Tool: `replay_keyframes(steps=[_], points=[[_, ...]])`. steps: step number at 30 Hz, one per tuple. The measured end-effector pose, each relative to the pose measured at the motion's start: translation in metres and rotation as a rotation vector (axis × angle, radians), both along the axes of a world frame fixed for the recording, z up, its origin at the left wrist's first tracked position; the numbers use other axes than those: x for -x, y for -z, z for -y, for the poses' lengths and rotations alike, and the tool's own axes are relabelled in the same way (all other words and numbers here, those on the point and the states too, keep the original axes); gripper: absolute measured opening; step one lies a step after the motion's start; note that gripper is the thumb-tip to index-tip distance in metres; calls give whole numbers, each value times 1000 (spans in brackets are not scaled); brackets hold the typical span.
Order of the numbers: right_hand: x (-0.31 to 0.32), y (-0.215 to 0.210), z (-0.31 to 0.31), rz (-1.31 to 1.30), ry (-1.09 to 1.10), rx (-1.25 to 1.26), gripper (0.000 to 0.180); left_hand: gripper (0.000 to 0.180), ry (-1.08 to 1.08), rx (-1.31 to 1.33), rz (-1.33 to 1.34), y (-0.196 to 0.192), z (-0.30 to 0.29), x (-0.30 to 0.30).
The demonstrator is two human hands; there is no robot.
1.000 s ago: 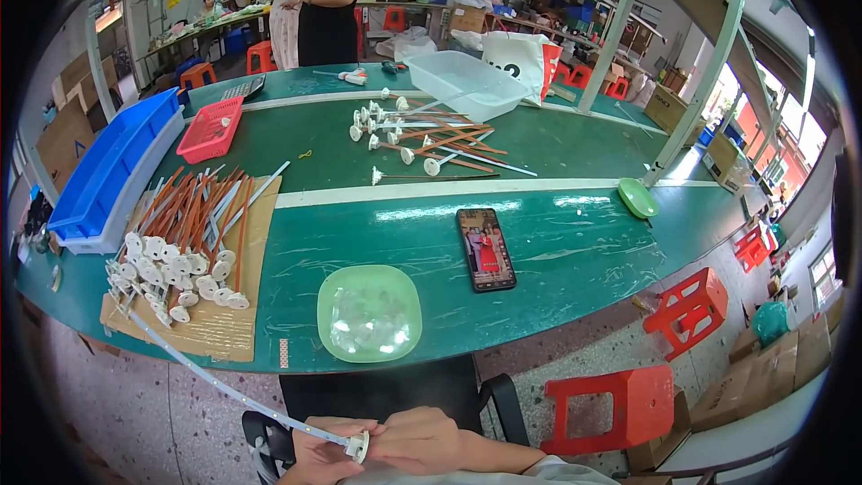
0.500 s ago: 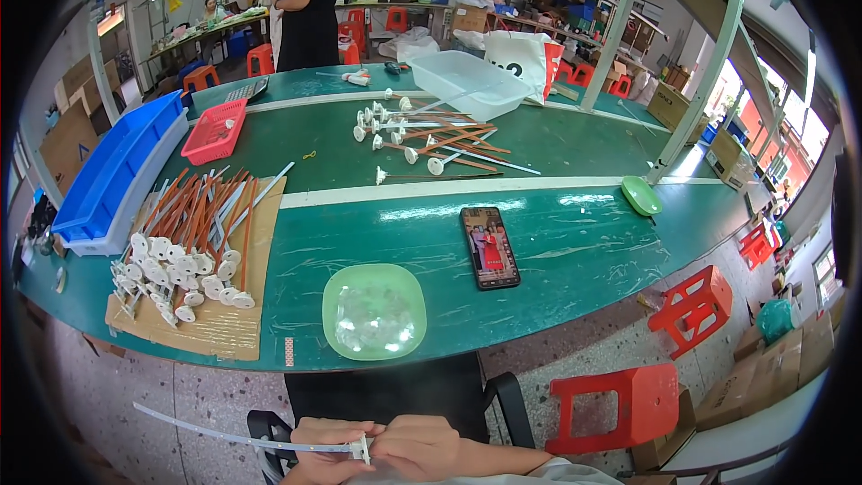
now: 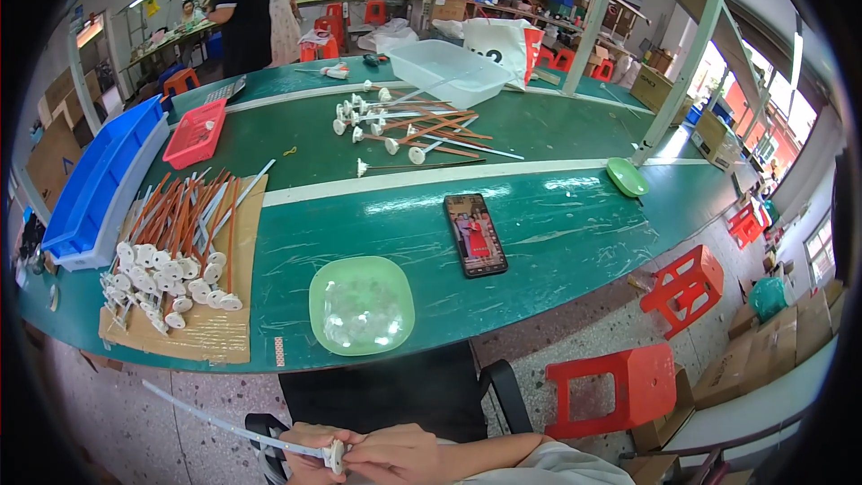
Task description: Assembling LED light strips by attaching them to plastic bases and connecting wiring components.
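1. Since half a second ago the thin white rod (image 3: 235, 429) has tilted: it lay nearly level then, and now its free end rises toward the upper left, while both hands have kept their place at the lower edge of the view
2. The left hand (image 3: 310, 454) has its fingers closed narrowly round the rod, just left of the small round white cap (image 3: 336, 455) on the rod's near end
3. The right hand (image 3: 404, 454) pinches that cap from the right, fingers curled tight on it; the two hands almost touch, low down and well short of the counter's edge
4. The rod is slim, smooth and pale, like plastic; the cap is a small disc
5. Beyond the hands stands a black chair (image 3: 386, 395), then the green counter (image 3: 557, 233) with its worn, streaked top
6. Near its front edge sits a translucent green squarish dish (image 3: 361, 304) with rounded corners, holding clear glossy pieces
7. To the right of the dish a dark phone (image 3: 475, 234) lies flat, screen lit
8. To the left a brown cardboard sheet (image 3: 211, 328) carries a heap of orange and white rods with round white caps (image 3: 171, 242)
9. Farther off lie a blue bin (image 3: 103, 181), a red basket (image 3: 195, 133) and a clear plastic tub (image 3: 444, 70)
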State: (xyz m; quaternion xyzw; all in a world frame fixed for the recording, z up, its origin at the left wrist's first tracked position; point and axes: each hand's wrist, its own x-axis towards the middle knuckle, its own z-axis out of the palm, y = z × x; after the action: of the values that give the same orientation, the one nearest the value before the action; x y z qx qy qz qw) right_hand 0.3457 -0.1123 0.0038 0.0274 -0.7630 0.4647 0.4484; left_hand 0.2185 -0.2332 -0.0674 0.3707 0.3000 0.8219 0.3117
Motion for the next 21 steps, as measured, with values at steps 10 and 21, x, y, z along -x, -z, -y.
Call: replay_keyframes(steps=[10,21], points=[[10,21,8,-134,21,119,17,62,-34,26,103,12,-2,1],[15,25,6,-130,23,163,17,66,-29,114,162,17,4,1]])
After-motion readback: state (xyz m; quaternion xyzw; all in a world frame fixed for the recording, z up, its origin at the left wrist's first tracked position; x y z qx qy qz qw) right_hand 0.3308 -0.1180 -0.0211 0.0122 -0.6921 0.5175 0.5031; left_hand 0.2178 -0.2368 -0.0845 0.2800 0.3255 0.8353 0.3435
